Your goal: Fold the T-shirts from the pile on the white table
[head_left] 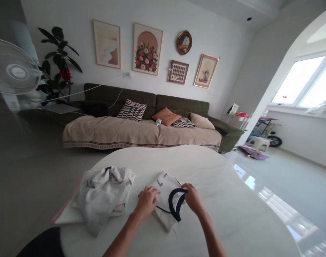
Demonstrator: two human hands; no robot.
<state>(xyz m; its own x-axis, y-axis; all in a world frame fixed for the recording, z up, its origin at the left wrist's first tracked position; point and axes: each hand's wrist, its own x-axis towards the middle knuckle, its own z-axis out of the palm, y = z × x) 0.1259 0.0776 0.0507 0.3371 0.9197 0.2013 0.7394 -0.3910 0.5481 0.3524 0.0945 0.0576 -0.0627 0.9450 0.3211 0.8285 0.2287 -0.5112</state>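
Note:
A folded light-grey shirt [164, 207] with a navy collar and dark printing lies on the white table in front of me. My left hand [148, 200] is at the shirt's left edge, its fingers bent and closed on the fabric. On the other side, my right hand [192, 195] pinches the shirt beside the navy collar. To the left of my left hand rests a loose, crumpled heap of light-grey clothing [105, 192], apart from both hands. Something flat with a pink edge [68, 205] shows under that heap.
The white table [232, 214] has a curved edge. Behind it stands a green sofa [141, 134] with a beige cover and several cushions. A white fan [16, 73] is at the left. On the floor at the right are a white stool [259, 142] and a purple item [255, 153].

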